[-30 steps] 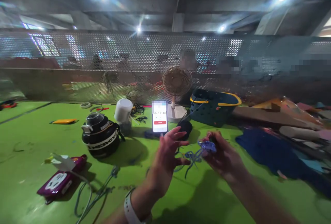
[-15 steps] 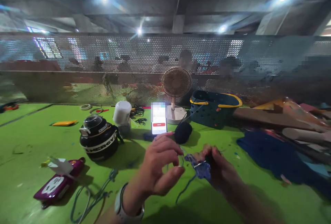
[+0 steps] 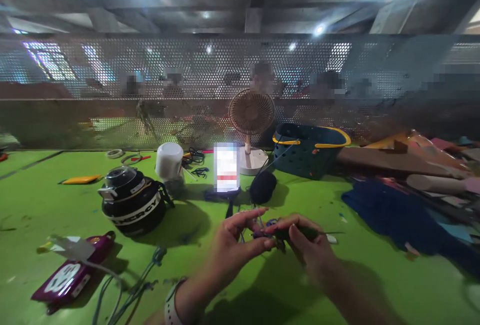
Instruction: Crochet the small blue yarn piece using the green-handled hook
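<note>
My left hand (image 3: 240, 240) pinches a small purple-blue crochet piece (image 3: 258, 234) between thumb and fingers, with a strand of yarn running over the raised index finger. Close against it, my right hand (image 3: 313, 245) is closed around a crochet hook (image 3: 305, 232) with a dark handle; a thin metal end sticks out to the right. The fingers cover much of the crochet piece and the hook's tip. Just beyond the hands lies a dark ball of yarn (image 3: 263, 188) on the green table (image 3: 210, 285).
A lit phone (image 3: 227, 167) stands before a small fan (image 3: 252, 112). Right of it is a dark basket (image 3: 309, 157) with yellow handles, then dark blue cloth (image 3: 397, 215). To the left are a black round flask (image 3: 133, 205), a white-lidded jar (image 3: 169, 160) and a purple power strip (image 3: 73, 275).
My left hand has come onto the crochet piece, which my right hand held out to the right before. Both hands are now together, and the hook lies sideways. The view has shifted slightly.
</note>
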### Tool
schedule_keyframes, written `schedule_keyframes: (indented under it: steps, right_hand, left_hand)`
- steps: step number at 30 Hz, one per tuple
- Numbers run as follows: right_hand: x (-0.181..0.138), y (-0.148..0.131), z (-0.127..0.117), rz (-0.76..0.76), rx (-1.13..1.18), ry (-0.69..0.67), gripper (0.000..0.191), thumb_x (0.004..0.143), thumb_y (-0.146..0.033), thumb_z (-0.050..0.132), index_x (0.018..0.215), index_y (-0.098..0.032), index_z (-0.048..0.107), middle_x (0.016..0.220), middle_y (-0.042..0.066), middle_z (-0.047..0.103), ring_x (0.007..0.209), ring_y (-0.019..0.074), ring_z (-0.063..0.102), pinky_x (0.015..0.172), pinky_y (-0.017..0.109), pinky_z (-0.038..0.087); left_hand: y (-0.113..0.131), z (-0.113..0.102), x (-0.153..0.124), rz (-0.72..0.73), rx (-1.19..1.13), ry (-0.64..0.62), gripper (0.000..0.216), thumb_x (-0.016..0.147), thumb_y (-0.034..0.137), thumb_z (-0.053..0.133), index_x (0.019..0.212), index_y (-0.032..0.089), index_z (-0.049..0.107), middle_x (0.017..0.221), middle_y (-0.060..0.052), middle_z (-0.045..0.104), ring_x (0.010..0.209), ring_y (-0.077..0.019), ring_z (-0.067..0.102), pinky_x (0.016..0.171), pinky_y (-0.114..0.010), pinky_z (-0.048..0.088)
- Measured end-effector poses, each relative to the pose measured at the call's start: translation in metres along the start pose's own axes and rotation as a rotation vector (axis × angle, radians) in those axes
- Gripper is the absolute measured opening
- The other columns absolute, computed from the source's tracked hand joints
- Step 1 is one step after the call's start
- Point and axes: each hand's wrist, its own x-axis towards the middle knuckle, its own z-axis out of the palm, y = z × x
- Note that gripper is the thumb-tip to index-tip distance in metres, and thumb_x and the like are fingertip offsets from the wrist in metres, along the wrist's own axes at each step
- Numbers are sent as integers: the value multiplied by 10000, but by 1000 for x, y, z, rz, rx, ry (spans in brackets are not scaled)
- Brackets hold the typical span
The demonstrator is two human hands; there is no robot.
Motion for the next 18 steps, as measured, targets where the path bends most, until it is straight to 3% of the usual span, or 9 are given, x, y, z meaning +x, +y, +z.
schedule_keyframes:
  steps: [3, 6, 11, 14, 18]
  right_hand:
    - [-1, 3, 2, -88, -125, 64, 144, 834, -400, 700, 862, -277, 769, 891, 52, 784, 706, 183, 692, 630, 286, 545]
    - [-1, 2, 2, -236, -324, 7, 171, 828, -426, 700, 938, -318, 773, 960, 41, 774, 878, 217, 699, 768, 324, 542]
    - [2, -1, 1, -359, -441, -26, 165, 869, -417, 656, 985, -360, 758, 922, 17, 764, 870, 204, 684, 775, 330, 528]
    - [4, -1, 0, -385, -428, -59, 149, 869, -320, 677, 992, -354, 753, 932, 20, 763, 885, 215, 685, 780, 356, 531]
    - [3, -1, -1, -429, -437, -110, 296, 834, -167, 708, 1045, -373, 731, 980, 9, 768, 881, 222, 688, 755, 372, 532]
  left_hand:
    - [0, -1, 1, -134, -145, 9, 587, 595, 226, 885, 1152, 229, 701, 735, -7, 714, 711, -153, 652, 700, -282, 518]
    - [6, -2, 0, -200, -196, 22, 588, 621, 221, 874, 1179, 234, 689, 696, 4, 715, 665, -119, 636, 661, -237, 492]
    - [15, -1, -3, -250, -218, 35, 479, 670, 257, 849, 1128, 221, 714, 728, -6, 725, 665, -98, 627, 627, -200, 462]
    - [15, -2, -2, -259, -233, -6, 415, 686, 260, 839, 1079, 188, 724, 768, -28, 742, 677, -107, 637, 654, -218, 489]
    - [12, -1, -1, -236, -283, -43, 448, 651, 211, 862, 1074, 192, 714, 723, -12, 739, 659, -112, 650, 671, -234, 506]
